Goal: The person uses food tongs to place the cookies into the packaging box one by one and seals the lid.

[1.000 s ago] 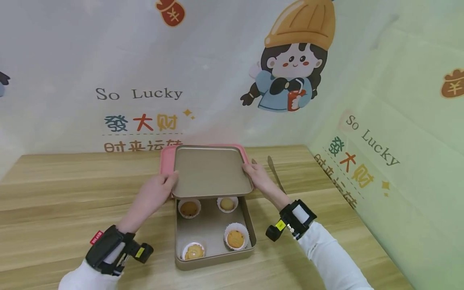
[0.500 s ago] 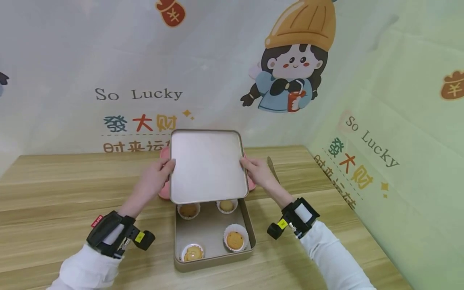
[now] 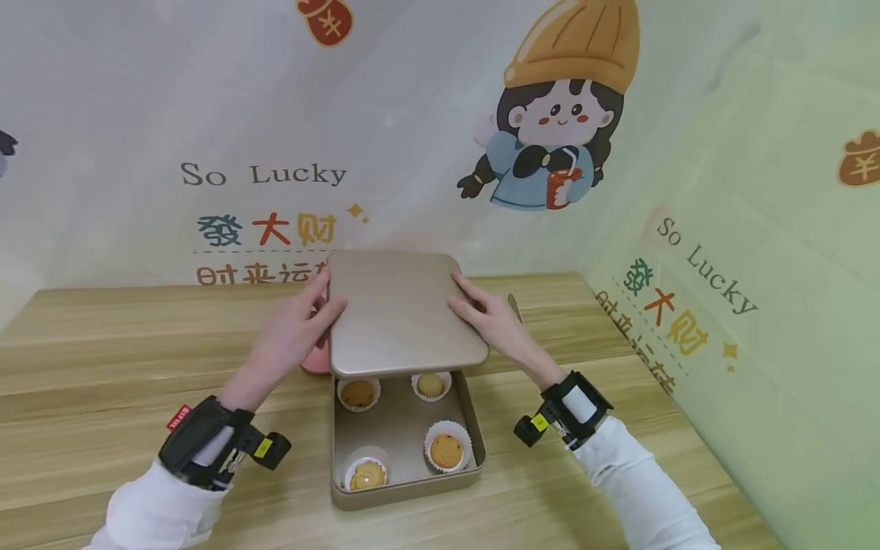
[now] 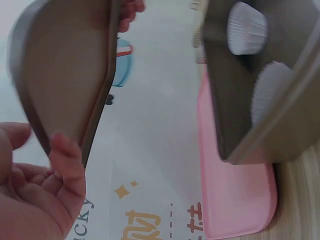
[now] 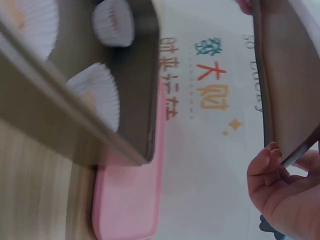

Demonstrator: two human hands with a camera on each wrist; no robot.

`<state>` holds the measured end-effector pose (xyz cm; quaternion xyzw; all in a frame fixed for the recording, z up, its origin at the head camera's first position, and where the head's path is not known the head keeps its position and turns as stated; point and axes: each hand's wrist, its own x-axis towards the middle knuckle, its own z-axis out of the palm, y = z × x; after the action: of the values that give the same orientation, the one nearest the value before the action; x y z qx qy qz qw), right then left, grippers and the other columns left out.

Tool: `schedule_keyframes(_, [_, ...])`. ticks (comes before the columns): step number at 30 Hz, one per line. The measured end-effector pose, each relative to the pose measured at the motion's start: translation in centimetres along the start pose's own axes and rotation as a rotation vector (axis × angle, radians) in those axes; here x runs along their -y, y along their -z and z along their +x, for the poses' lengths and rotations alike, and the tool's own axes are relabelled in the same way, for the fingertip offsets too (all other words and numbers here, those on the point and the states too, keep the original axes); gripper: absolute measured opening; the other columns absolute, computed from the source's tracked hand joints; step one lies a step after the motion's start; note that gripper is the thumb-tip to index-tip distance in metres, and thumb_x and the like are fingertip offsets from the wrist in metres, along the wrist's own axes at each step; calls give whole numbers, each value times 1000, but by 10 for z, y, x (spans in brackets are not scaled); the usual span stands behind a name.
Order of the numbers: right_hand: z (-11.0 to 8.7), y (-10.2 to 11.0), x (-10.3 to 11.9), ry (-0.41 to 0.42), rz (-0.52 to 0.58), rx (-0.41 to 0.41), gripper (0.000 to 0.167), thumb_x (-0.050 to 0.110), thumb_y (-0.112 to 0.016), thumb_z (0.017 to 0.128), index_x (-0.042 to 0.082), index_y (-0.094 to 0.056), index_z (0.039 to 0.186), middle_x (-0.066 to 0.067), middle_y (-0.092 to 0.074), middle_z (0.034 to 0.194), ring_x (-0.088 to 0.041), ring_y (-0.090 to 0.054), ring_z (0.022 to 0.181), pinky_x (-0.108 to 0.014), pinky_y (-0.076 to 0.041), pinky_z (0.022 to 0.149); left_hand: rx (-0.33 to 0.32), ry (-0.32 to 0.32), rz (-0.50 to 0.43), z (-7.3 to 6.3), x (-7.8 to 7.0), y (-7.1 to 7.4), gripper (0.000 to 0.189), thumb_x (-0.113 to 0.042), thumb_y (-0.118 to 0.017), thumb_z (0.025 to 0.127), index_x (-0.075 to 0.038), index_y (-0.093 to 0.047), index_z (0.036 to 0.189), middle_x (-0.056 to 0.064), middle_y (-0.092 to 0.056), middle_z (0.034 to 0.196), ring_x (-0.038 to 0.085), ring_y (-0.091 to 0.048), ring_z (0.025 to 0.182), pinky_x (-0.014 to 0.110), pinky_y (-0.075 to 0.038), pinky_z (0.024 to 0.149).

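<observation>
My left hand [image 3: 285, 336] and right hand [image 3: 505, 332] grip opposite side edges of a bronze-coloured metal lid [image 3: 406, 313]. Thumbs lie on top; in the left wrist view, fingers curl around the edge of the lid [image 4: 70, 75]. The lid is held raised above the far part of a matching rectangular baking tin [image 3: 406, 495], its smooth outer face up. Inside the tin sit several cookies in white paper cups, among them a chip cookie [image 3: 447, 451] and a pale cookie [image 3: 367, 475]. The right wrist view shows fluted paper cups [image 5: 97, 95] near the tin's wall.
A pink tray [image 4: 240, 200] lies behind the tin, mostly hidden by the lid in the head view. To the right, a knife [image 3: 514, 307] rests on the wooden table [image 3: 137, 367]. A printed cloth [image 3: 412, 137] hangs behind.
The lid was first tilted over the pink tray with its hollow side showing, was raised and tipped upright, and now has its outer face up. Both hands shifted their grip along its edges.
</observation>
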<state>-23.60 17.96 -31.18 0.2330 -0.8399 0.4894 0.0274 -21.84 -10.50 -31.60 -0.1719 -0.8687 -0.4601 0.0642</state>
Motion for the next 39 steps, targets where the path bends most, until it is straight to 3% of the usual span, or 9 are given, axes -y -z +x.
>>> schedule_keyframes(3, [2, -5, -18, 39, -51, -11, 49, 18, -51, 94, 1, -34, 137, -19, -35, 134, -23, -41, 117, -34, -39, 88, -34, -28, 132, 2, 4, -9, 56, -26, -43, 97, 5, -22, 139, 26, -56, 101, 31, -55, 80, 42, -45, 69])
schedule_keyframes(8, [4, -6, -27, 24, -115, -8, 50, 24, -52, 94, 6, -35, 137, -14, -37, 134, -19, -43, 115, -32, -40, 87, -50, -43, 177, 3, 5, -14, 51, -20, -41, 97, 5, -24, 139, 31, -40, 126, 44, -44, 107, 51, -35, 88])
schedule_keyframes(12, [3, -5, -24, 32, -175, 23, 51, 26, -50, 94, 4, -33, 137, -15, -34, 136, -19, -42, 117, -31, -40, 87, -81, -77, 201, 0, 5, -15, 40, -18, -42, 97, -1, -34, 132, 31, -56, 95, 39, -58, 78, 49, -46, 66])
schedule_keyframes(15, [-3, -5, -21, 58, -268, 68, 52, 28, -47, 95, 1, -31, 138, -17, -33, 136, -24, -38, 119, -33, -37, 91, -136, -134, 263, -8, 5, -19, 34, -15, -44, 95, 0, -38, 124, 19, -50, 64, 29, -52, 52, 42, -41, 45])
schedule_keyframes(17, [-11, -6, -19, 67, -350, 93, 53, 28, -46, 96, -1, -31, 137, -18, -34, 135, -30, -34, 122, -35, -34, 94, -159, -163, 307, -16, 6, -23, 37, -13, -46, 93, 3, -40, 125, 14, -46, 58, 25, -47, 47, 40, -37, 41])
schedule_keyframes(21, [-30, -14, -17, 71, -524, 124, 51, 28, -45, 96, -3, -33, 135, -22, -40, 130, -33, -36, 120, -38, -33, 95, -147, -161, 364, -35, 10, -34, 45, -13, -46, 93, 12, -37, 130, 30, -57, 91, 39, -57, 71, 49, -45, 60])
schedule_keyframes(25, [-48, -25, -20, 67, -633, 164, 52, 29, -42, 97, -5, -33, 135, -24, -46, 124, -30, -50, 107, -38, -41, 87, -88, -99, 370, -52, 17, -45, 48, -16, -43, 95, 12, -32, 132, 30, -47, 119, 43, -54, 93, 52, -44, 72])
schedule_keyframes(34, [-69, -40, -34, 57, -787, 188, 54, 35, -38, 97, -2, -34, 136, -20, -51, 120, -28, -55, 100, -38, -46, 78, -72, -83, 424, -69, 31, -63, 48, -15, -44, 94, 12, -32, 132, 27, -50, 118, 40, -57, 85, 47, -47, 65])
schedule_keyframes(39, [-74, -45, -36, 76, -819, 170, 52, 32, -41, 97, -5, -37, 134, -22, -54, 114, -29, -58, 93, -39, -48, 70, -61, -70, 449, -73, 34, -67, 47, -14, -45, 93, 13, -34, 130, 26, -58, 88, 30, -58, 62, 40, -46, 51])
